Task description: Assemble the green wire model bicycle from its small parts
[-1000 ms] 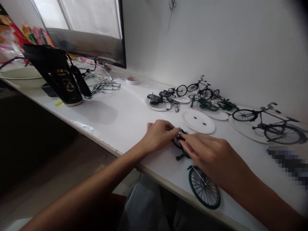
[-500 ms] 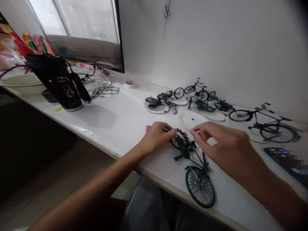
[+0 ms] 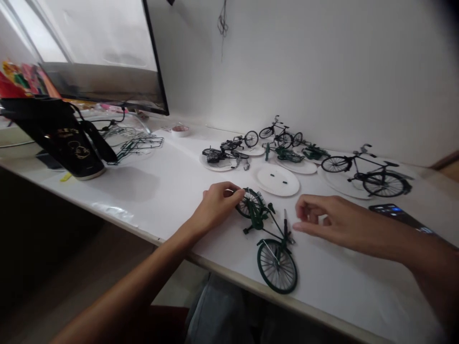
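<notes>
One black tumbler point(image 3: 66, 136) stands on our table point(image 3: 168, 191). To its right, our left hand point(image 3: 218, 204) pinches the rear wheel point(image 3: 248, 204) of the green model bicycle point(image 3: 257, 219), which lies near the front edge. Behind it, a white plate point(image 3: 274, 190) bears two small dark pieces point(image 3: 284, 182). Our right hand point(image 3: 328, 219), thumb and fingertips parted, is just beside the handlebar point(image 3: 286, 226); farther right lies a smartphone point(image 3: 401, 218).

Dim light, glare on screen point(image 3: 103, 38)
</notes>
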The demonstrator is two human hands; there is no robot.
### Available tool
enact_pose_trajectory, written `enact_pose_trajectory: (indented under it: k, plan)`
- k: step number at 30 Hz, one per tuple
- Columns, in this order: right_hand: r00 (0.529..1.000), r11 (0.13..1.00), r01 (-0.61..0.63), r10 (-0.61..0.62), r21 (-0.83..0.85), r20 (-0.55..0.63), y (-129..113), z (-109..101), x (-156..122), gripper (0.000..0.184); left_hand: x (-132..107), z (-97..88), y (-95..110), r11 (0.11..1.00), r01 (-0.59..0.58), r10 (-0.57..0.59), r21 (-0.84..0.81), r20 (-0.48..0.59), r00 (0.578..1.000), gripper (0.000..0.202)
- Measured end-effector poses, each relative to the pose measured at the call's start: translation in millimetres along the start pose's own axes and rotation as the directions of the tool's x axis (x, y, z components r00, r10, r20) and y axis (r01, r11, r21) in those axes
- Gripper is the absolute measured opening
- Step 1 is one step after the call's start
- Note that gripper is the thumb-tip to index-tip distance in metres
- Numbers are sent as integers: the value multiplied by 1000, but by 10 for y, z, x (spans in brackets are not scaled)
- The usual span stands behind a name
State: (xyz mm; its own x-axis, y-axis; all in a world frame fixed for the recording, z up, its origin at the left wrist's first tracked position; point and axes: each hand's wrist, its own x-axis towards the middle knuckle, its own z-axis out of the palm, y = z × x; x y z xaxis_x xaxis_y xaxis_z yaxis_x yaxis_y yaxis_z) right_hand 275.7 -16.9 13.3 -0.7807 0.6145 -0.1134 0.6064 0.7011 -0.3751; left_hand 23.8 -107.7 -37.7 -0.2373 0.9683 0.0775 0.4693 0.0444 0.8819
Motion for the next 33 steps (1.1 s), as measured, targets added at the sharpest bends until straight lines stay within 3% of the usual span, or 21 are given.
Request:
enact_pose_trajectory:
  k: [2,4,6,12,15,17,20,23,25,30,33]
  plan:
    - [998,998,60,-59,34,-10,-78,32,-2,11,-6,-1,-3,1000,1,-1,-6,0,1000,33]
    - [981,981,192,-191,38,-29,-120,82,20,27,-10,-1,0,1000,9,-9,-10,3,1000,33]
    - [969,969,245,-244,33,-32,-137,138,51,33,-9,3,4,999,25,-25,-21,5,1000,33]
    - [978,978,171,-183,-119,-102,-38,208,67,19,-15,-7,30,1000,23,-22,-22,13,1000,32]
    - [965,966,168,-202,-199,-167,101,155,70,24,-28,-20,54,999,35,-35,-17,16,999,31]
    - [941,968,165,-212,-189,-264,147,111,90,31,-41,-3,70,999,42,-42,-19,5,999,30]
    - [860,979,194,-199,-59,-469,52,96,121,40,-82,80,91,999,14,-13,-45,15,1000,28]
    - [746,955,269,-127,122,-653,-174,175,131,32,-139,193,108,996,-48,52,-79,62,997,27]
    - [702,920,323,-77,220,-708,-304,259,136,28,-169,247,117,995,-71,77,-73,74,994,27]
    - [689,886,365,-49,287,-723,-394,432,171,25,-187,287,127,997,-70,72,-40,71,995,29]
    - [683,902,359,-79,239,-726,-384,478,183,27,-178,289,122,997,-77,78,-18,61,995,30]
